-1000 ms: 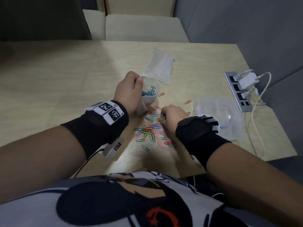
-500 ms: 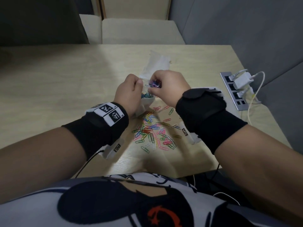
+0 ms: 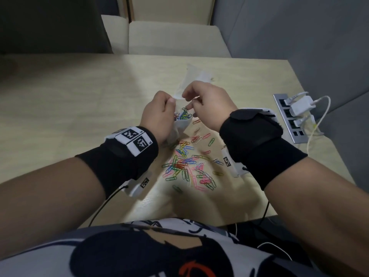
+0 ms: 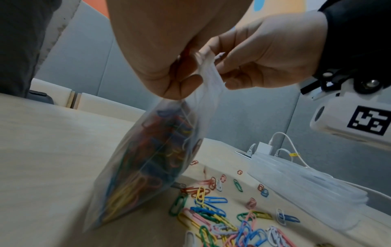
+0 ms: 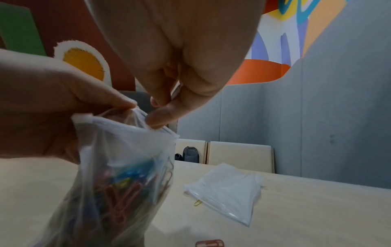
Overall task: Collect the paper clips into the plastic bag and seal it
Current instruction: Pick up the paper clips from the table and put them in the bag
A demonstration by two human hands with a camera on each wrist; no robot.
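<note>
My left hand (image 3: 159, 114) pinches the near rim of a clear plastic bag (image 3: 180, 124) and holds it upright on the wooden table (image 3: 79, 100). Several coloured paper clips (image 3: 182, 115) fill the bag (image 4: 148, 158). Just over the bag's mouth hovers my right hand (image 3: 188, 100), loosely curled and holding nothing. In the right wrist view its thumb (image 5: 160, 120) touches the far rim of the bag (image 5: 118, 175). Several loose paper clips (image 3: 187, 166) lie scattered on the table between my wrists, just in front of the bag.
A flat spare clear bag (image 3: 197, 76) lies beyond my hands, with a yellow clip (image 5: 197, 203) at its edge. A stack of clear bags (image 4: 296, 180) sits to the right. A power strip (image 3: 289, 116) with white chargers and cables is near the table's right edge.
My right hand rose from the clip pile carrying clips to the bag's mouth. Now its fingers have spread and the clips it held are gone from them. The left hand kept holding the bag.
</note>
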